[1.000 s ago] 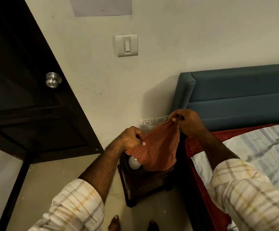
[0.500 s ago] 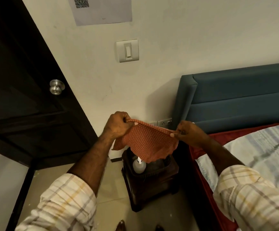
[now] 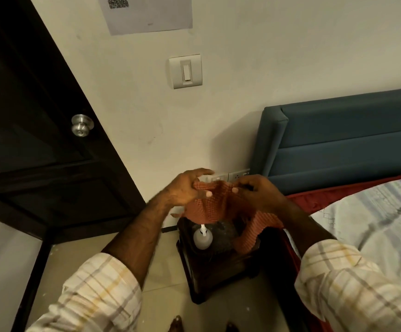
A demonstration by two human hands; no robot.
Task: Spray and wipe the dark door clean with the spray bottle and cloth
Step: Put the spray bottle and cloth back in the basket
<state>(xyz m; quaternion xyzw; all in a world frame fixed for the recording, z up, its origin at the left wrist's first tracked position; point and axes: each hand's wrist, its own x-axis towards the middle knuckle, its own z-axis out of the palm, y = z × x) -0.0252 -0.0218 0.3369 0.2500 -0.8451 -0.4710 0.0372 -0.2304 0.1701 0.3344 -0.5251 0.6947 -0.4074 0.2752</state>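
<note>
Both hands up over the small dark stool (image 3: 218, 269), working the orange checked cloth (image 3: 209, 207). Left hand (image 3: 185, 190) pinches an upper edge, thumb on the weave, other fingers partly spread. Right hand (image 3: 257, 192) curls on the opposite edge. Hands close together, cloth bunched between; a loose tail hangs down toward the stool's right side. Likely gathering or folding it into a pad for wiping.

Spray bottle (image 3: 202, 238) stands upright on the stool, under the cloth, untouched. Dark door (image 3: 39, 140) with metal knob (image 3: 82, 124) lies left of the stool, well apart.

Stool is the only surface here, tiled floor beneath. Bed (image 3: 374, 224) with blue headboard just right of the stool; light switch (image 3: 186, 71) on the wall above.
</note>
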